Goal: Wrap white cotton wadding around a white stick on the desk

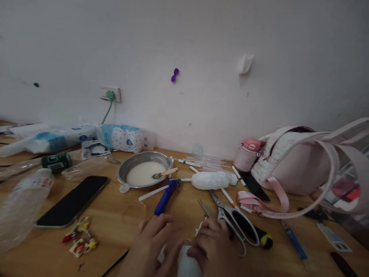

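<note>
At the near edge of the table, a white rounded object [188, 263] sits between my two hands, its lower part cut off by the frame. My left hand [157, 244] is beside it with bent fingers, slightly blurred, and a bit of white shows under the thumb. On the other side, my right hand [211, 244] has its fingers curled against the object's top. Just beyond the right hand lie open scissors [227, 215]. A blue glue gun [167, 196] with a white glue stick rests ahead of the left hand. Farther on lies a white-wrapped bottle shape [213, 180].
A metal bowl [122, 179] of milky liquid holds a brush [167, 173]. To the left are a phone [73, 202], a clear plastic bottle [25, 204] and a beaded trinket [80, 236]. A pink bag [296, 165] and pink flask [246, 156] stand right, near a blue-handled tool [296, 242].
</note>
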Tool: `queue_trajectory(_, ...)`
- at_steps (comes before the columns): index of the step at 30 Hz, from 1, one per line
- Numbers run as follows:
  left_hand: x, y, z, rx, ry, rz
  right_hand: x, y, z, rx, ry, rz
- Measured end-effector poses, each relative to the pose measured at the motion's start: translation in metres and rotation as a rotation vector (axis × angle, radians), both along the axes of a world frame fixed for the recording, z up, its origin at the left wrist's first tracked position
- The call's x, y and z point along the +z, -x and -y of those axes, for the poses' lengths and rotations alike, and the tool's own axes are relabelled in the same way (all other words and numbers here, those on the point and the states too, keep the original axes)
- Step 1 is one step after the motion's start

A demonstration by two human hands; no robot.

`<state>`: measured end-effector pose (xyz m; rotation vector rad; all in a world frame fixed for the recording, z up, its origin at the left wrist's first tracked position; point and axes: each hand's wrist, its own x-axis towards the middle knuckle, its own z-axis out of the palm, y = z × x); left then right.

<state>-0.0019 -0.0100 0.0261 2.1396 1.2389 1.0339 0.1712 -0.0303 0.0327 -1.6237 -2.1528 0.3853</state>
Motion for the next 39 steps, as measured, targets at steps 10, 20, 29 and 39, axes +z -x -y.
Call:
queue_trajectory(10, -0.007, -0.011, 0.000, -0.060, 0.358, -0.013, -0.007, 0.000, -0.002, -0.079, 0.148, -0.199)
queue_trajectory(20, -0.019, -0.007, -0.004, 0.010, 0.652, 0.285, 0.000, -0.011, 0.002, -0.203, 0.332, -0.595)
queue_trajectory(29, -0.009, -0.011, 0.000, -0.075, 0.620, 0.450, -0.014, -0.021, 0.001, -0.197, 0.420, -0.755)
queue_trajectory(39, -0.010, -0.009, 0.003, -0.088, 0.468, 0.039, -0.009, -0.009, 0.001, -0.223, 0.437, -0.910)
